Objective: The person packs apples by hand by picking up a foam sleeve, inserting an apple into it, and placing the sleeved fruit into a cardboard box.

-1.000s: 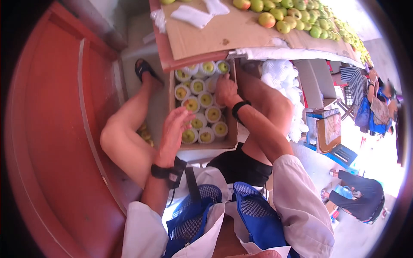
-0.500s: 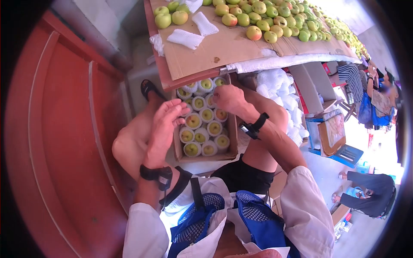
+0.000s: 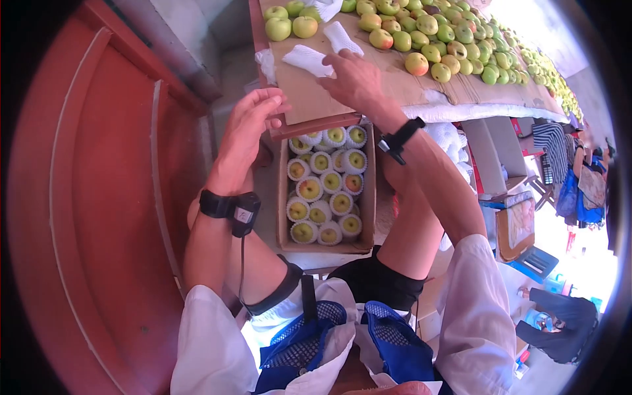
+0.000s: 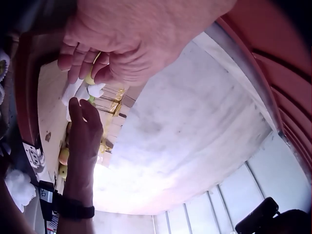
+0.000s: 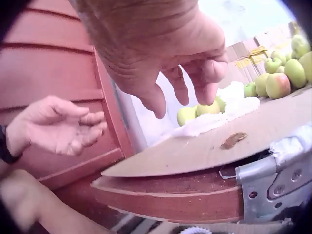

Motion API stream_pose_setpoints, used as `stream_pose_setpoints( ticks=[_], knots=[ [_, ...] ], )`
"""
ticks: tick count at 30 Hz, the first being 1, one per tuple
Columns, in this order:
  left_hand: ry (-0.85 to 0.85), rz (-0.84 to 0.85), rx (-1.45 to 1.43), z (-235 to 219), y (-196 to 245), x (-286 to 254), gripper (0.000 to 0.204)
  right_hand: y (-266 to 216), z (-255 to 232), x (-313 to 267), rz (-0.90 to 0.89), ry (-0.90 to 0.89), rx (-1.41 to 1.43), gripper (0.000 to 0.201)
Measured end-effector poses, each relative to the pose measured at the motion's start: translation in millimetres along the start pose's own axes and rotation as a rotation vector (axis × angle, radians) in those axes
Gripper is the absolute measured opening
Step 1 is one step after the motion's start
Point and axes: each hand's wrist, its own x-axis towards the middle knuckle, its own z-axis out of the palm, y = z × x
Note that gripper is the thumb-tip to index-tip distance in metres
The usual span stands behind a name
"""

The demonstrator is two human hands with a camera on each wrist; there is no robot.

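Note:
In the head view the right hand (image 3: 355, 82) hovers over the cardboard-covered table (image 3: 296, 92), its fingertips close to a white foam sleeve (image 3: 307, 60); a second sleeve (image 3: 343, 38) lies beyond. Its fingers look spread and hold nothing in the right wrist view (image 5: 161, 58). The left hand (image 3: 247, 125) is raised beside the table's near left corner, palm inward, fingers loosely bent and holding nothing. Below both hands, an open carton (image 3: 370, 197) holds rows of apples in white foam sleeves, such as one apple (image 3: 309, 188).
Loose green and reddish apples (image 3: 416, 64) cover the table's far right, with a few more (image 3: 278, 28) at its left. A red panelled door (image 3: 105, 171) stands at the left. White foam (image 3: 454, 141) and a blue-framed stool (image 3: 533, 262) are at the right; people stand beyond.
The right hand has left the carton's far right part and reached up over the table toward the foam sleeves. The left hand has moved up from beside the carton, still empty.

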Motion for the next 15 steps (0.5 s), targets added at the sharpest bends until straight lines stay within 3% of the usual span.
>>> stream_pose_setpoints(
  ticks=[4,7,11,15],
  knots=[
    [0.017,-0.021,0.015,-3,-18,8,0.030,4,38,24,0.058,-0.113,-0.240,0.034],
    [0.016,-0.058,-0.038,-7,-30,10,0.033,14,40,17,0.085,0.014,-0.062,0.027],
    [-0.081,-0.086,-0.120,-2,-40,11,0.036,4,18,-8,0.153,0.074,0.328,0.022],
    [-0.079,-0.045,-0.211,12,-34,8,0.042,-5,0,-32,0.245,-0.071,0.895,0.024]
  ],
)
